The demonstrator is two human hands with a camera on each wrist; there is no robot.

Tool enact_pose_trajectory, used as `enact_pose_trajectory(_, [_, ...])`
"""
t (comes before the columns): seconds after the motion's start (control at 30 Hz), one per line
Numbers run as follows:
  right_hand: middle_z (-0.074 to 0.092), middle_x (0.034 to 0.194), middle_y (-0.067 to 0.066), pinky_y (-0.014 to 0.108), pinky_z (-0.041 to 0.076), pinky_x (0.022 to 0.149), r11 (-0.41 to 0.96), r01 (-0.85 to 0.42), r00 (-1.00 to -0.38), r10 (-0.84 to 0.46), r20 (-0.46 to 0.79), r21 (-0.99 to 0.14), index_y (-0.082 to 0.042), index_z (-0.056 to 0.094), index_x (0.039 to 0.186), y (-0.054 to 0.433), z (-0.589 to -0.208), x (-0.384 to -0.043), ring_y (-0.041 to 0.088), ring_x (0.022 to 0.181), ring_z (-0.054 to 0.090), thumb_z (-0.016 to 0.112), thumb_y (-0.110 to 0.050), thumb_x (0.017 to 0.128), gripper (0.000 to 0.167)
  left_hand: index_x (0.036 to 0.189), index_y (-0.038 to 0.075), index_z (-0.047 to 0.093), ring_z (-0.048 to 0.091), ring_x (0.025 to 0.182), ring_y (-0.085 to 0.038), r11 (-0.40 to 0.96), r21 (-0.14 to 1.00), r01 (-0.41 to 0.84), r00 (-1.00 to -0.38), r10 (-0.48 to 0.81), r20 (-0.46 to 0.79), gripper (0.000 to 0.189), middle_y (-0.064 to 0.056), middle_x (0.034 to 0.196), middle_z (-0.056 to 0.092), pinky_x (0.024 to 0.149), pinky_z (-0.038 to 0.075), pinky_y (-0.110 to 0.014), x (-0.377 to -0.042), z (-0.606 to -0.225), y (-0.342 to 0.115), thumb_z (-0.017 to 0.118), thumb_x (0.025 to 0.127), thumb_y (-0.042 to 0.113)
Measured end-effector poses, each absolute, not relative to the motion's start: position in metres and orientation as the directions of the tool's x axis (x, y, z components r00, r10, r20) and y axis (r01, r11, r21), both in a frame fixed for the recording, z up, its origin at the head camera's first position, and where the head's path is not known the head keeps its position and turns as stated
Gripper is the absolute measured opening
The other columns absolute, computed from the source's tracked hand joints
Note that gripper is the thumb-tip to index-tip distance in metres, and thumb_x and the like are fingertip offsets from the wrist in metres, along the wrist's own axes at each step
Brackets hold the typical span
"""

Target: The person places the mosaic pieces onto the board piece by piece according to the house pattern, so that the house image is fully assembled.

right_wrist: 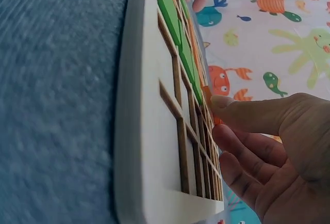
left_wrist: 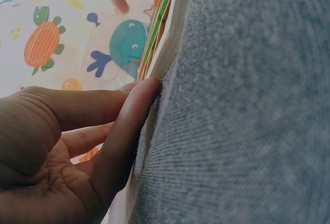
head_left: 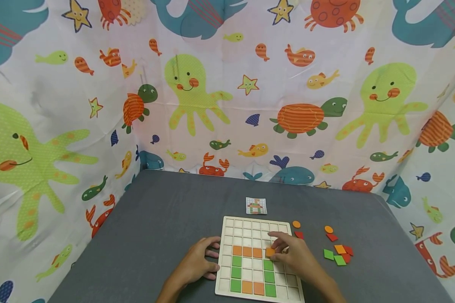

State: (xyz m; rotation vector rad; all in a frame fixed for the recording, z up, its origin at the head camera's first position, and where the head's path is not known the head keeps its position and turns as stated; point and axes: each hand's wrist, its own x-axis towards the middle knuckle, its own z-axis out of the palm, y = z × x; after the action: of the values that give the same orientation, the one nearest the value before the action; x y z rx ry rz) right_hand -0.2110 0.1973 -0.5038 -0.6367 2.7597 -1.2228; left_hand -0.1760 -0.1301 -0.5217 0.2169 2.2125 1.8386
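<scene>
A wooden grid board (head_left: 221,269) lies on the grey cloth, with orange and green square tiles set in several of its cells. Along the board's left edge, the fingertips and thumb of my left hand (head_left: 198,260) rest against the rim; the left wrist view shows this hand (left_wrist: 77,141) touching the side of the board. Between thumb and fingertips, my right hand (head_left: 293,253) pinches an orange square tile (head_left: 270,252) at a cell right of the orange row. In the right wrist view the tile (right_wrist: 209,100) is partly hidden by the thumb.
A small printed pattern card (head_left: 256,206) lies behind the board. To the right are loose pieces: orange discs (head_left: 328,229), red pieces (head_left: 331,237), green tiles (head_left: 328,254) and an orange tile (head_left: 340,249). A sea-animal curtain (head_left: 220,147) hangs behind the table.
</scene>
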Motion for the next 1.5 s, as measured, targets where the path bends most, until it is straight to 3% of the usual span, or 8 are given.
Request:
enact_pose_trajectory(0.6, [0.074,0.098,0.002,0.024,0.062,0.072,0.58,-0.357,-0.905,-0.407,0.119,-0.732,-0.003,0.067,0.135,0.194,-0.51,-0.211,0.006,0.083,0.069,0.089,-0.004,0.083,0.056,0.15,-0.002,0.053,0.063,0.111,-0.031,0.196,0.979,-0.048,-0.958,0.269,-0.101,0.081,-0.019,0.135,0.057,0.058,0.067,-0.043,-0.176,-0.521,-0.13,0.078,0.076,-0.02])
enact_pose_trajectory(0.97, [0.074,0.099,-0.001,0.024,0.061,0.072,0.672,-0.209,-0.976,-0.191,0.106,-0.711,-0.01,0.072,0.133,0.213,-0.506,-0.21,0.008,0.084,0.07,0.089,0.0,0.081,0.056,0.15,-0.002,0.053,0.063,0.111,-0.031,0.199,0.979,-0.045,-0.956,0.275,-0.1,0.08,-0.02,0.135,0.057,0.058,0.067,-0.043,-0.175,-0.521,-0.13,0.078,0.076,-0.02])
enact_pose_trajectory(1.27, [0.076,0.105,0.003,0.026,0.064,0.078,0.719,-0.206,-0.978,-0.129,0.164,-0.664,-0.007,0.069,0.136,0.237,-0.505,-0.216,0.014,0.088,0.071,0.091,-0.001,0.08,0.061,0.15,-0.001,0.053,0.063,0.112,-0.031,0.197,0.98,-0.042,-0.956,0.278,-0.097,0.08,-0.02,0.135,0.057,0.058,0.067,-0.043,-0.176,-0.521,-0.131,0.077,0.076,-0.02])
enact_pose_trajectory(1.5, [0.076,0.111,0.007,0.04,0.065,0.084,0.747,-0.182,-0.981,-0.097,0.167,-0.639,-0.006,0.063,0.144,0.25,-0.509,-0.221,0.024,0.099,0.072,0.091,-0.002,0.08,0.07,0.15,0.0,0.053,0.064,0.111,-0.03,0.211,0.976,-0.051,-0.955,0.276,-0.11,0.08,-0.018,0.135,0.058,0.058,0.067,-0.041,-0.176,-0.522,-0.131,0.079,0.077,-0.019])
